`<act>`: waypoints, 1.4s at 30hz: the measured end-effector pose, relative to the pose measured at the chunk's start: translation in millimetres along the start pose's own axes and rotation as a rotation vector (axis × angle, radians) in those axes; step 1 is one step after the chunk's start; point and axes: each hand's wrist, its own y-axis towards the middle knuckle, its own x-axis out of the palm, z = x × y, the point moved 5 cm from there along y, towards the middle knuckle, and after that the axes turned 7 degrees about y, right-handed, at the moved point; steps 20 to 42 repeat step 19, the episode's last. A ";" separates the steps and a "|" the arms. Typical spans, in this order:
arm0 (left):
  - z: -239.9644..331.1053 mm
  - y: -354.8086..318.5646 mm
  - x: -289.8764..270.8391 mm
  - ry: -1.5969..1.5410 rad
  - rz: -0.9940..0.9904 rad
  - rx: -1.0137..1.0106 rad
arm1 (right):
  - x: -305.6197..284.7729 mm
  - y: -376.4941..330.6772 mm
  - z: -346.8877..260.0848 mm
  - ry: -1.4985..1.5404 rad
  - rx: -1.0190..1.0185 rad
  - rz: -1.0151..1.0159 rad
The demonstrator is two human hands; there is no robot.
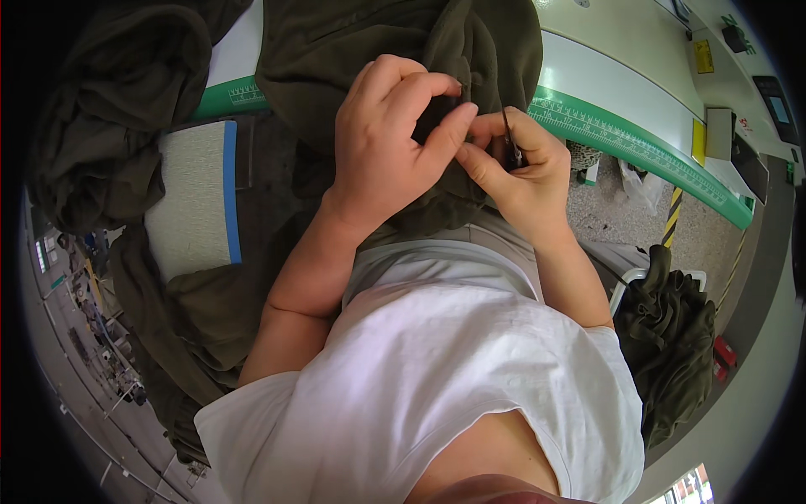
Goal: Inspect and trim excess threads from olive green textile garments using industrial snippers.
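A dark olive fabric garment (336, 59) drapes over the table edge and down toward my lap. My left hand (390, 139) is curled round a fold of it, the index fingertip pressed to the cloth beside a seam and the thumb a little below. Close by on the right, my right hand (533, 164) is closed round small dark metal snips (510, 139), whose blades point up along the fabric. Its thumb and index finger meet just under my left thumb. Whether a thread lies between those fingertips is too small to tell.
The white table has a green ruler edge (638, 147). More olive cloth (126, 109) is heaped at left, around a pale pad with a blue border (191, 197). At right, olive garments (672, 336) fill a white-framed holder; a clear plastic bag (642, 185) lies on the floor.
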 end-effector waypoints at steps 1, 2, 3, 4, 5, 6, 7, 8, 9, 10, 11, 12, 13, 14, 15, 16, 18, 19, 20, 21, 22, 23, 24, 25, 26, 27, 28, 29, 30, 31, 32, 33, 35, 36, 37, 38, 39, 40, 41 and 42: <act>-2.5 -0.5 3.6 -0.074 -0.090 -0.053 | 0.5 -0.3 -0.4 -0.034 -0.050 -0.008; -3.7 -1.1 2.7 -0.072 -0.092 -0.053 | 1.6 -0.8 -1.6 -0.066 -0.100 -0.017; -12.0 -2.4 5.3 -0.236 -0.125 -0.194 | 1.3 -1.1 -1.6 -0.064 -0.099 -0.016; -19.4 -4.7 9.0 -0.401 -0.158 -0.335 | 0.1 -1.2 -0.9 -0.056 -0.070 -0.013; -24.8 -7.8 13.3 -0.566 -0.191 -0.476 | -1.5 -1.1 -0.5 -0.048 -0.040 -0.010; -23.9 -7.3 12.8 -0.566 -0.193 -0.476 | -3.1 -0.8 -0.4 -0.041 -0.011 -0.007; -23.5 -7.6 13.8 -0.619 -0.210 -0.523 | -4.0 0.1 -1.5 -0.040 -0.009 -0.007; -22.7 -7.5 14.8 -0.672 -0.228 -0.570 | -4.9 1.5 -3.6 -0.011 -0.016 -0.010; -22.2 -7.5 16.2 -0.726 -0.245 -0.616 | -6.1 3.0 -6.2 0.018 -0.022 -0.011; -21.5 -6.0 16.2 -0.726 -0.245 -0.617 | -7.8 4.3 -8.7 0.047 -0.029 -0.013; -20.5 -3.4 16.0 -0.704 -0.245 -0.594 | -11.6 5.3 -10.8 0.047 -0.028 -0.013; -19.5 -1.4 14.8 -0.680 -0.242 -0.572 | -16.0 5.9 -16.3 -0.058 -0.085 -0.032; -18.8 -0.3 14.0 -0.656 -0.239 -0.550 | -20.4 6.3 -21.6 -0.162 -0.142 -0.052; -19.1 0.5 14.8 -0.656 -0.239 -0.550 | -23.7 7.1 -27.1 -0.269 -0.201 -0.067; -19.0 1.6 15.2 -0.641 -0.239 -0.532 | -26.7 8.9 -30.5 -0.269 -0.201 -0.068; -18.9 2.5 15.5 -0.625 -0.239 -0.515 | -26.7 10.4 -35.6 -0.411 -0.246 -0.100; -17.8 3.2 16.7 -0.617 -0.243 -0.497 | -26.6 11.3 -44.2 -0.699 -0.332 -0.158; -17.8 2.6 17.3 -0.623 -0.244 -0.496 | -27.5 10.9 -46.0 -0.733 -0.335 -0.173; -17.8 2.6 17.3 -0.623 -0.244 -0.496 | -27.5 10.9 -46.0 -0.733 -0.335 -0.173; -17.8 2.6 17.3 -0.623 -0.244 -0.496 | -27.5 10.9 -46.0 -0.733 -0.335 -0.173; -17.8 2.6 17.3 -0.623 -0.244 -0.496 | -27.5 10.9 -46.0 -0.733 -0.335 -0.173; -17.8 2.6 17.3 -0.623 -0.244 -0.496 | -27.5 10.9 -46.0 -0.733 -0.335 -0.173; -17.8 2.6 17.3 -0.623 -0.244 -0.496 | -27.5 10.9 -46.0 -0.733 -0.335 -0.173; -17.8 2.6 17.3 -0.623 -0.244 -0.496 | -27.5 10.9 -46.0 -0.733 -0.335 -0.173; -17.8 2.6 17.3 -0.623 -0.244 -0.496 | -27.5 10.9 -46.0 -0.733 -0.335 -0.173; -17.8 2.6 17.3 -0.623 -0.244 -0.496 | -27.5 10.9 -46.0 -0.733 -0.335 -0.173; -17.8 2.6 17.3 -0.623 -0.244 -0.496 | -27.5 10.9 -46.0 -0.733 -0.335 -0.173; -17.8 2.6 17.3 -0.623 -0.244 -0.496 | -27.5 10.9 -46.0 -0.733 -0.335 -0.173; -17.8 2.6 17.3 -0.623 -0.244 -0.496 | -27.5 10.9 -46.0 -0.733 -0.335 -0.173; -17.8 2.6 17.3 -0.623 -0.244 -0.496 | -27.5 10.9 -46.0 -0.733 -0.335 -0.173; -17.8 2.6 17.3 -0.623 -0.244 -0.496 | -27.5 10.9 -46.0 -0.733 -0.335 -0.173; -17.8 2.6 17.3 -0.623 -0.244 -0.496 | -27.5 10.9 -46.0 -0.733 -0.335 -0.173; -17.8 2.6 17.3 -0.623 -0.244 -0.496 | -27.5 10.9 -46.0 -0.733 -0.335 -0.173; -17.8 2.6 17.3 -0.623 -0.244 -0.496 | -27.5 10.9 -46.0 -0.733 -0.335 -0.173; -17.8 2.6 17.3 -0.623 -0.244 -0.496 | -27.5 10.9 -46.0 -0.733 -0.335 -0.173; -17.8 2.6 17.3 -0.623 -0.244 -0.496 | -27.5 10.9 -46.0 -0.733 -0.335 -0.173; -17.8 2.6 17.3 -0.623 -0.244 -0.496 | -27.5 10.9 -46.0 -0.733 -0.335 -0.173; -17.8 2.6 17.3 -0.623 -0.244 -0.496 | -27.5 10.9 -46.0 -0.733 -0.335 -0.173; -17.8 2.6 17.3 -0.623 -0.244 -0.496 | -27.5 10.9 -46.0 -0.733 -0.335 -0.173; -17.8 2.6 17.3 -0.623 -0.244 -0.496 | -27.5 10.9 -46.0 -0.733 -0.335 -0.173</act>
